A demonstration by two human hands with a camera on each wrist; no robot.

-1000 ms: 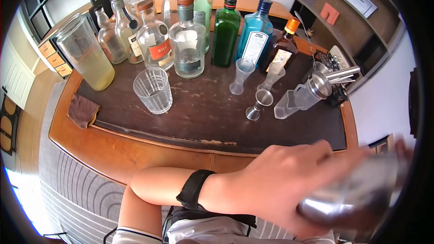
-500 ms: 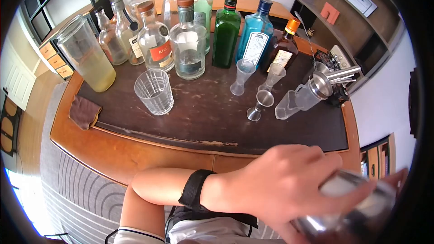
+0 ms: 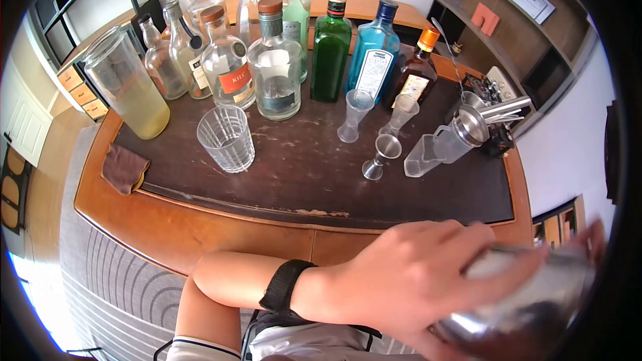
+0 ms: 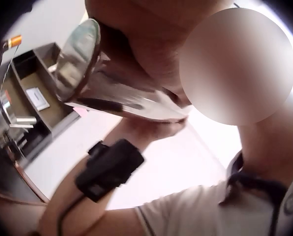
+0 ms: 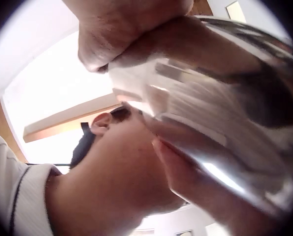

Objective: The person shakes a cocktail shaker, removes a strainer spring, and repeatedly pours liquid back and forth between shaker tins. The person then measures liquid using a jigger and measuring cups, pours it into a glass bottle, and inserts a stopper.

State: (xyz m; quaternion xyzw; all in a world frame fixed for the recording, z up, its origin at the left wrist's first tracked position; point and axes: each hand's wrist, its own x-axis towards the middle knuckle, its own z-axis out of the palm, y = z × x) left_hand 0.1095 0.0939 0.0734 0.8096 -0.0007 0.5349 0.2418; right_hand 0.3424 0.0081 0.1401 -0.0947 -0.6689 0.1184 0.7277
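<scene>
A shiny metal cocktail shaker (image 3: 528,301) lies tilted between both hands, at the lower right of the head view. My left hand (image 3: 414,274), with a black band at its wrist, grips it with the fingers spread along its side. At the far end of the shaker only part of my right hand (image 3: 592,244) shows in the head view. The left wrist view shows that right hand (image 4: 154,130) against the shaker's underside, and the round flat end (image 4: 77,59) of the shaker. Its bright curved wall (image 5: 220,108) fills much of the right wrist view.
On the dark bar top (image 3: 301,180) stand a cut-glass tumbler (image 3: 226,140), a steel jigger (image 3: 382,157), two clear measures, and a pitcher (image 3: 137,93) of cloudy yellow liquid. Several bottles (image 3: 331,53) line the back. A strainer (image 3: 471,127) and bar tools are at right; a brown cloth (image 3: 124,168) lies left.
The shaker and both hands have shifted back and forth at the lower right, blurred by motion, with the grip kept. The things on the bar have stayed in place.
</scene>
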